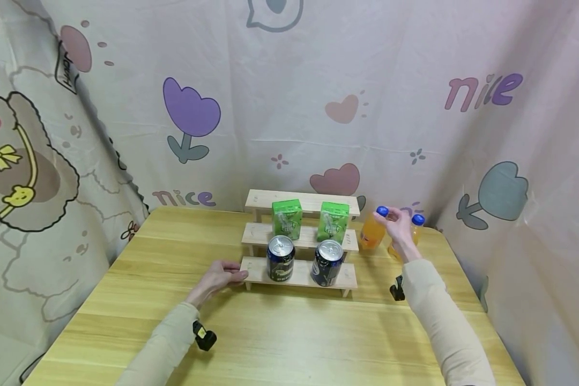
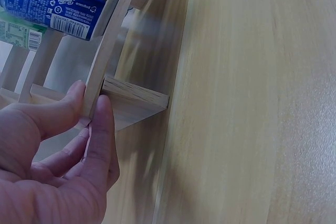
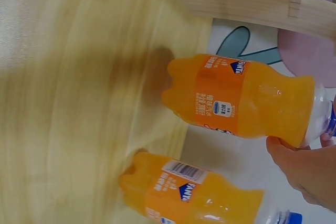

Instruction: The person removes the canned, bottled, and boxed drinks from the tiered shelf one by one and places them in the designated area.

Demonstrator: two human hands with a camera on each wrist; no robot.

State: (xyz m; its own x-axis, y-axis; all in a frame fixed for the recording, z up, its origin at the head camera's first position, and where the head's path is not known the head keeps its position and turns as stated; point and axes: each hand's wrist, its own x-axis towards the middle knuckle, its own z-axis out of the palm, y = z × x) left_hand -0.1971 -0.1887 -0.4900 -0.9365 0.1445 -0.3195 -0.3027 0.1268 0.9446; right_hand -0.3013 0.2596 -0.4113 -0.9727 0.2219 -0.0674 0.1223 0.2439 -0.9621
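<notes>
Head view shows a wooden shelf (image 1: 301, 275) with three steps, and it stands on a wooden table (image 1: 294, 343). The left hand (image 1: 223, 274) pinches the left end of the bottom step, with the thumb on one side and fingers on the other. The right hand (image 1: 399, 225) pinches an orange bottle (image 1: 372, 234) up at its neck, close to the blue cap. That bottle is just past the right end of the shelf, and it tips a little (I can't tell if its bottom touches the table). A second bottle (image 3: 194, 195) is right beside it, on the far right. Both say FANTA in white letters on a blue patch, with small Chinese writing too, and the second bottle shows a bar code. Two dark blue cans, a left can (image 1: 280, 259) and a right can (image 1: 327, 262), stand on the bottom step. From the left wrist you can read "pepsi" upside down on one can, near a bar code, and big letters "PE" on another side. Two green boxes, a left box (image 1: 287, 220) and a right box (image 1: 333, 222), stand on the middle step; their words are too small to read. Behind everything hangs a cloth (image 1: 381, 64) that says "nice" in two spots.
</notes>
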